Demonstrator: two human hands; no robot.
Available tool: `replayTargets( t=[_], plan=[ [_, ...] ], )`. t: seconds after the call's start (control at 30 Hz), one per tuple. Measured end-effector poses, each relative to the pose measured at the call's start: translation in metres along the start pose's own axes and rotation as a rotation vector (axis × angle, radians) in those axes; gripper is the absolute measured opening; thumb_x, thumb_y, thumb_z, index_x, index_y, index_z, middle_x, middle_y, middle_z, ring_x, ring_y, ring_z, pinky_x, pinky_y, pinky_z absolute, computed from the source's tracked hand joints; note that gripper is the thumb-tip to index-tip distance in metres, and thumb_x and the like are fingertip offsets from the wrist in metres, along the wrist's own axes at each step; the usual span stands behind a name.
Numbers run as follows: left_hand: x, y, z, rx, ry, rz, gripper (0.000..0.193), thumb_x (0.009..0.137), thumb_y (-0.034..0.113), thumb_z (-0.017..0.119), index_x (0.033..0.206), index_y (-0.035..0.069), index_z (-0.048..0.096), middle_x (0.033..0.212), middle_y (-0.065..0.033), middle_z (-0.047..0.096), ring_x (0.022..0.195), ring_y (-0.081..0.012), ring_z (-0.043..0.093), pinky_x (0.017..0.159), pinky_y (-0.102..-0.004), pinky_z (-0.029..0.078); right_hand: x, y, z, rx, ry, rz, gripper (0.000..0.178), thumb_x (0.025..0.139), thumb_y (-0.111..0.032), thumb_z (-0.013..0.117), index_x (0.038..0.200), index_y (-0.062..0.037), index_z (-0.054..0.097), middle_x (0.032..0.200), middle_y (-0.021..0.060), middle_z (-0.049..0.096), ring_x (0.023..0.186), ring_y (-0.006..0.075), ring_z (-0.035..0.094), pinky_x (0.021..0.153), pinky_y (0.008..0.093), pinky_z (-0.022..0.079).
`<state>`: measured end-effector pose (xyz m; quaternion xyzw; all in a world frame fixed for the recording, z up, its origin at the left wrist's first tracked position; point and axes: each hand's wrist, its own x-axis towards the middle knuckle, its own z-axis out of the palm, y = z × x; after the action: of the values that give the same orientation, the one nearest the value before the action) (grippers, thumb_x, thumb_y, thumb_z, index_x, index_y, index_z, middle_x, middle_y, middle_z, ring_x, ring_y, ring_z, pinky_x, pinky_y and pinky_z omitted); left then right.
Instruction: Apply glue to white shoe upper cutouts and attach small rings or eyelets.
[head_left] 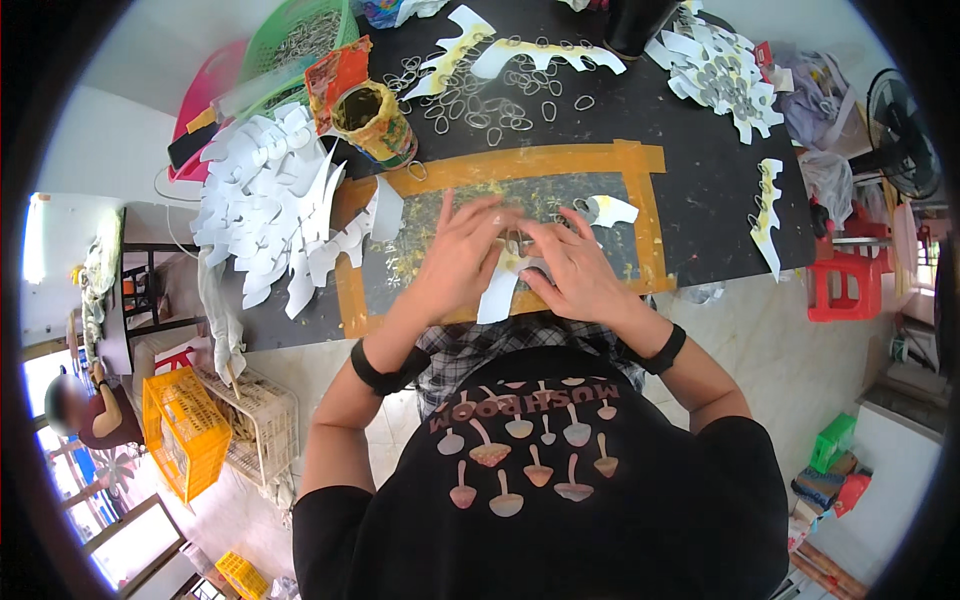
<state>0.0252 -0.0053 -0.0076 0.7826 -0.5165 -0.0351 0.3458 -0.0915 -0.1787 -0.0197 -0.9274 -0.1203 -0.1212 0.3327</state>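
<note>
Over the taped grey work area, my left hand (462, 258) and my right hand (575, 268) meet with bent fingers at a white cut-out piece (497, 298). A small metal ring (513, 244) shows between the fingertips, partly hidden by them. Both hands look closed on the work, thumbs low, though the exact grip is covered. Part of the white material with another ring pokes out beyond my right hand (612, 211). Yellowish smears mark the grey surface (420, 240). Orange-brown tape (648, 230) frames it.
Left: a heap of white cut-outs (265, 200) and a glue-stained can (375, 125). Behind: loose metal rings (475, 100), a green basket (300, 35), finished-looking ringed pieces (715, 70). Right: one ringed strip (767, 215), a fan (900, 130), a red stool (850, 285). Another person (105, 410) sits far left.
</note>
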Motion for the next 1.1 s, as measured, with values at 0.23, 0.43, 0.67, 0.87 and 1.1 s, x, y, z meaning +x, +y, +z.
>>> replayTargets(
  t=[0.23,0.43,0.67,0.87,1.1],
  plan=[
    [0.004,-0.009,-0.006,0.031,-0.135,0.081,0.039,0.078,-0.003,0.062,0.114,0.007,0.052,0.115,-0.0029,0.066,0.124,-0.0292,0.052,0.113,-0.0638,0.013,-0.003,-0.005,0.003,0.019,0.043,0.060,0.062,0.084,-0.016,0.067,0.136,-0.0019,0.037,0.105,0.0103,0.067,0.112,0.0307,0.057,0.109,0.0563,0.024],
    [0.007,-0.003,0.004,-0.026,-0.154,-0.028,0.049,0.079,-0.002,0.064,0.123,0.006,0.043,0.099,-0.0039,0.065,0.117,-0.0299,0.053,0.111,-0.0675,0.013,-0.006,-0.003,0.007,0.037,0.049,0.070,0.059,0.085,-0.015,0.065,0.136,-0.0027,0.038,0.110,0.0106,0.067,0.115,0.0277,0.055,0.110,0.0581,0.020],
    [0.013,0.004,0.005,0.161,-0.156,0.019,0.051,0.079,0.000,0.065,0.124,0.003,0.041,0.099,-0.0055,0.063,0.114,-0.0316,0.051,0.107,-0.0718,0.014,-0.007,-0.005,0.005,0.041,0.043,0.082,0.061,0.084,-0.013,0.066,0.136,-0.0017,0.036,0.109,0.0097,0.067,0.116,0.0324,0.055,0.110,0.0590,0.020],
    [0.012,0.004,0.009,0.281,-0.181,0.147,0.050,0.075,-0.003,0.060,0.121,-0.002,0.040,0.114,-0.0127,0.057,0.112,-0.0344,0.050,0.108,-0.0727,0.013,-0.009,-0.003,0.009,0.055,0.082,0.079,0.054,0.085,-0.013,0.063,0.133,-0.0020,0.039,0.107,0.0096,0.067,0.115,0.0274,0.055,0.110,0.0594,0.019],
    [-0.006,-0.001,0.022,0.131,0.010,0.164,0.042,0.077,-0.008,0.056,0.117,-0.004,0.041,0.113,-0.0149,0.054,0.108,-0.0357,0.050,0.108,-0.0716,0.014,-0.010,-0.002,0.010,0.057,0.068,0.127,0.048,0.084,-0.010,0.064,0.128,-0.0033,0.045,0.106,0.0070,0.067,0.115,0.0274,0.056,0.112,0.0603,0.016]
  ],
)
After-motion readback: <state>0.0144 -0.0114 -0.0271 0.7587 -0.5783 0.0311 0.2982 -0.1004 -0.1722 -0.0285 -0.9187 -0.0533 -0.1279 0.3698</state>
